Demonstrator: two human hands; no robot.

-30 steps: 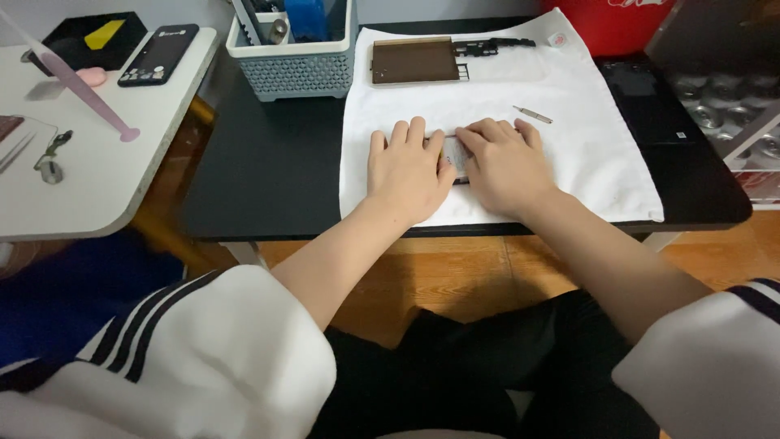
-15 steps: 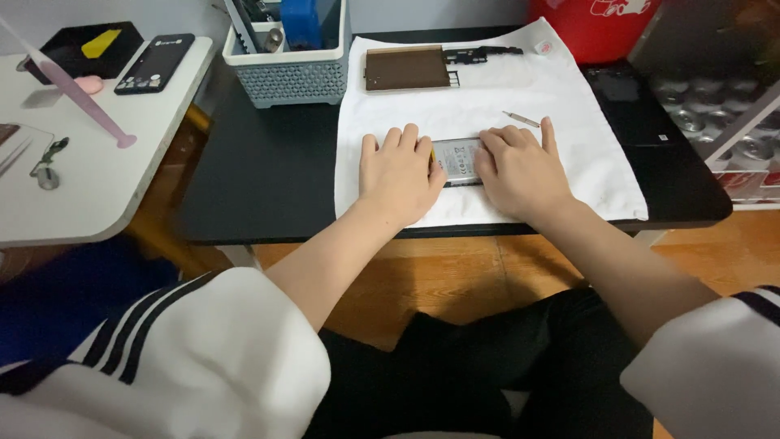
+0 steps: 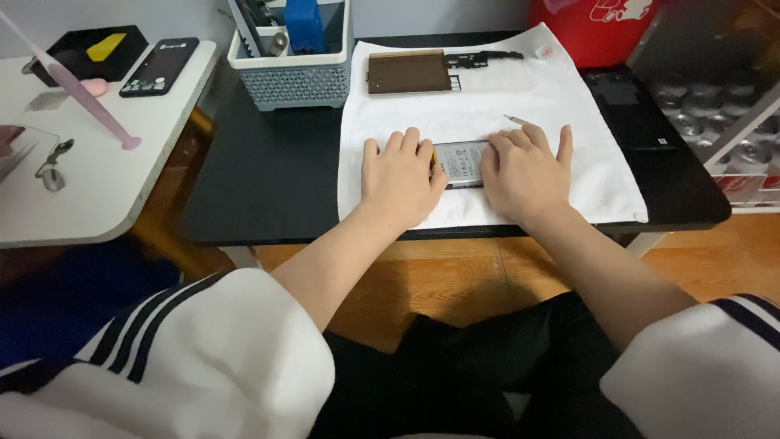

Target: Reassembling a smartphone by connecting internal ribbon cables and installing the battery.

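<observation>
A flat grey phone part with a label lies on a white cloth spread over the black table. My left hand rests palm down on its left end. At the right end my right hand presses down the same way. Both hands cover the ends, so only the middle strip of the part shows. A brown phone back cover and a black inner frame piece lie at the far side of the cloth. A thin metal tool lies just beyond my right fingers.
A grey basket of tools stands at the back of the black table. A black laptop sits at the right, a red container behind it. The white side table at the left carries a dark phone, a black box and a pink stick.
The view has shifted slightly, and my hands have drawn a little apart, so more of the grey part shows between them. They stay pressed on the part.
</observation>
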